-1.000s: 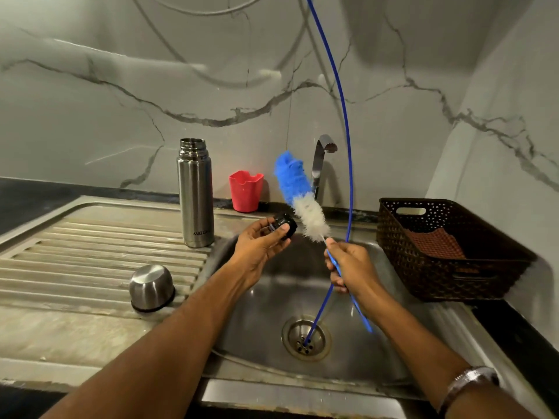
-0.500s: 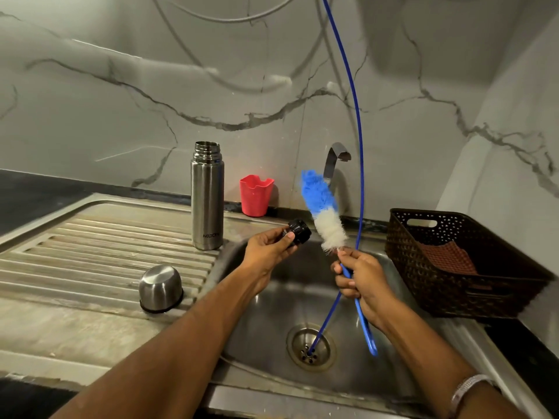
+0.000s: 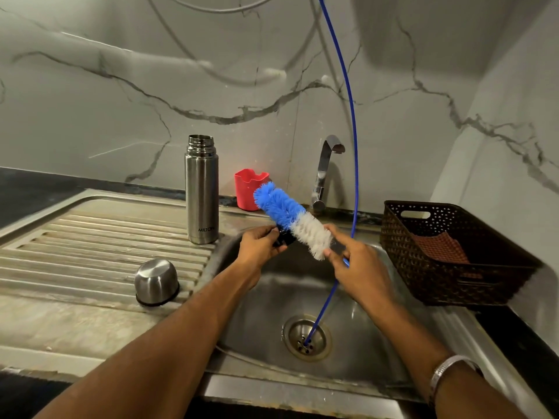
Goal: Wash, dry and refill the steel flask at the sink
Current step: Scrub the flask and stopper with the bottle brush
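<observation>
Steel sink [image 3: 378, 352] — upright, uncapped flask [image 3: 201, 192]; left hand [image 3: 257, 249] grip round black stopper [image 3: 284, 238], right [image 3: 360, 273] round brush [image 3: 292, 219].

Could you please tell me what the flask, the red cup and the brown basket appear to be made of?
Flask: brushed steel, with soft metallic reflections. Red cup: probably matte plastic, uniform in colour and dull. Brown basket: likely moulded plastic with a perforated woven-look pattern.
</observation>
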The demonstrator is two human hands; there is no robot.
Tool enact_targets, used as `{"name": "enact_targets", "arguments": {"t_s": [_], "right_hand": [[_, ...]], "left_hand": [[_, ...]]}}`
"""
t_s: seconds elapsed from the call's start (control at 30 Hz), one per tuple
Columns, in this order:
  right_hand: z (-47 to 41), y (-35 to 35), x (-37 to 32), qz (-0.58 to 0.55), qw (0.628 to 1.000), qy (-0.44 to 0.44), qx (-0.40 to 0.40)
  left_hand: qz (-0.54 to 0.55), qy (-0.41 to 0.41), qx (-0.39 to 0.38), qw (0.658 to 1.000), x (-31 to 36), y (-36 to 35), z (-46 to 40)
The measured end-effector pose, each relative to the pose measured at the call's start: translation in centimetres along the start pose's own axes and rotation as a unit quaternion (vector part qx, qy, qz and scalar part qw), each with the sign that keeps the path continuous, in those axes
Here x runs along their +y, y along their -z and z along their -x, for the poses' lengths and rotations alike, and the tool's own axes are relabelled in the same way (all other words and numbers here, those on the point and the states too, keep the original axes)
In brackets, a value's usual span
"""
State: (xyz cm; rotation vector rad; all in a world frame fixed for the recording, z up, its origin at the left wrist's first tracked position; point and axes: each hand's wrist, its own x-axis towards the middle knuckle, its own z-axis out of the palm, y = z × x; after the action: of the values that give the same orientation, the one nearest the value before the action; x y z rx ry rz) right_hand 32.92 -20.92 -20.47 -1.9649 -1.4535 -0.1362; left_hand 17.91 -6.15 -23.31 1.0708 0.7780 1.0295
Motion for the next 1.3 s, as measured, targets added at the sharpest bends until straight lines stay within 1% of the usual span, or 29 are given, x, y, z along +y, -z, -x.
{"name": "enact_targets", "arguments": {"t_s": [0.1,0.23,0.27,0.37,0.43,0.6,0.67,0.73,0.8,0.87,1.0,1.1,1.17,1.2,1.23,1.27,1.3], "right_hand": [[-0.2,0.2,0.2,0.028,1.0,-0.002,0.009],[0.3,0.0,-0.1,0.025,0.999,0.033,-0.016],[0.4,-0.1,0.0,0.026,0.999,0.035,-0.014],[-0.1,-0.4,0.4,0.027,0.999,0.014,0.011],[-0.2,-0.2,0.5,0.015,1.0,0.008,0.018],[0.3,0.0,0.4,-0.02,0.999,0.021,-0.013],[0.3,-0.1,0.2,-0.026,1.0,0.007,-0.007],[0.2,-0.2,0.1,-0.055,0.998,-0.015,0.013],[0.1,-0.3,0.3,-0.088,0.995,-0.032,0.025],[0.1,-0.4,0.6,-0.112,0.992,-0.048,0.014],[-0.1,-0.7,1.3,-0.155,0.985,-0.075,-0.022],[-0.2,-1.3,1.4,-0.201,0.976,-0.074,-0.035],[-0.2,-1.3,0.8,-0.217,0.971,-0.091,-0.041],[-0.1,-1.2,0.5,-0.25,0.961,-0.108,-0.048],[-0.1,-1.1,0.5,-0.312,0.937,-0.143,-0.059],[-0.1,-1.0,0.4,-0.4,0.892,-0.199,-0.076],[0.0,-1.0,0.4,-0.478,0.837,-0.248,-0.093]], "left_hand": [[0.008,0.002,0.004,1.0,0.8,-0.2,0.3],[0.096,0.048,0.056,0.993,1.9,0.7,0.1],[0.103,0.058,0.052,0.992,1.9,0.9,0.1],[0.105,0.077,-0.012,0.991,1.8,0.3,0.9],[0.123,0.085,-0.033,0.988,1.8,-0.1,1.2],[0.23,0.111,0.006,0.967,2.0,0.5,0.8],[0.24,0.14,-0.025,0.96,2.4,0.7,1.4],[0.236,0.184,-0.083,0.951,2.8,0.6,2.3],[0.213,0.203,-0.126,0.947,2.9,0.3,2.7],[0.202,0.195,-0.135,0.95,2.8,0.0,2.7],[0.217,0.14,-0.078,0.963,2.2,-0.1,2.0],[0.207,0.105,-0.067,0.97,1.8,0.0,1.6],[0.197,0.092,-0.065,0.974,1.7,0.1,1.4],[0.192,0.089,-0.063,0.975,1.7,0.1,1.5],[0.189,0.088,-0.057,0.976,1.6,-0.1,1.6],[0.186,0.087,-0.05,0.977,1.6,-0.1,1.6],[0.179,0.088,-0.044,0.979,1.5,-0.1,1.6]]}}
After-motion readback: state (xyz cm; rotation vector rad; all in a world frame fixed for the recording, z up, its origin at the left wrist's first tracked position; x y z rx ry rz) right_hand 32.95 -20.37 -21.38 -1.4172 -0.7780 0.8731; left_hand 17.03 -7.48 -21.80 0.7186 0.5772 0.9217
